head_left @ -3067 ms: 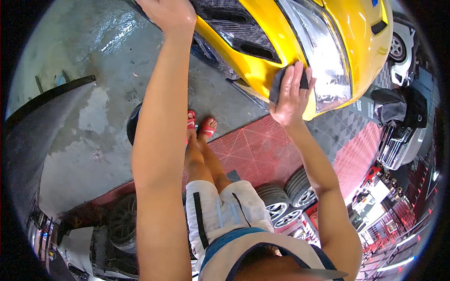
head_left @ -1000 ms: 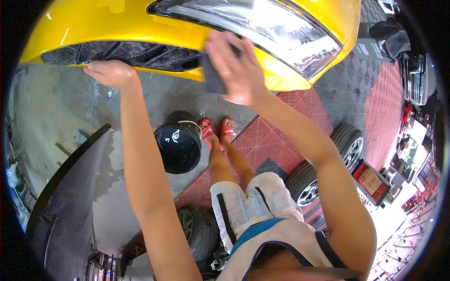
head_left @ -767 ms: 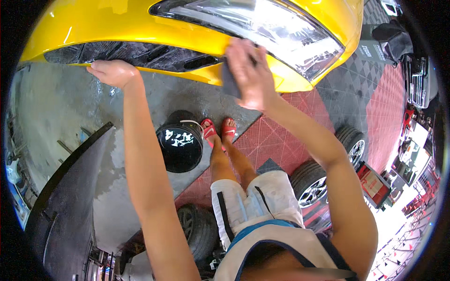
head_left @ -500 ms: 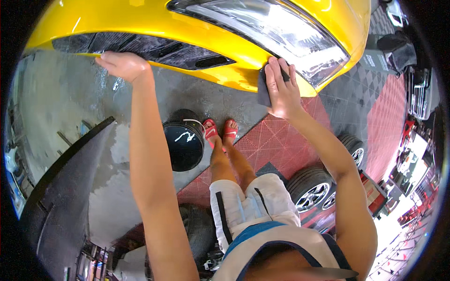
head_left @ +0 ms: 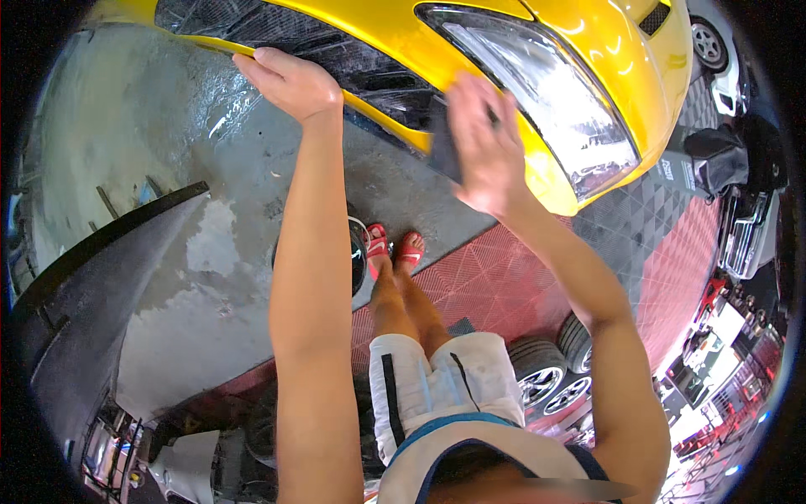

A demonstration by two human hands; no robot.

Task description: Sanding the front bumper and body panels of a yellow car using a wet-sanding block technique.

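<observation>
My left hand [head_left: 290, 84] is at the lower yellow edge of the car bumper [head_left: 386, 34], with fingers curled at it below the dark mesh vent [head_left: 243, 25]. My right hand [head_left: 487, 143], smeared by motion, holds a dark grey pad [head_left: 445, 139] under its palm and fingers against the yellow bodywork beside the clear headlight [head_left: 571, 118]. The pad is mostly covered by my hand.
A black bucket [head_left: 358, 260] is mostly hidden behind my left forearm, near my red sandals [head_left: 410, 252]. A curved dark panel [head_left: 75, 286] is at left. Tyres [head_left: 537, 365] lie on red floor tiles [head_left: 470, 269]; other vehicles [head_left: 739, 231] are at right.
Since half a second ago, my left hand has shifted right and up in view; my right hand has moved up and left with the pad. The view has turned, tilting the bumper.
</observation>
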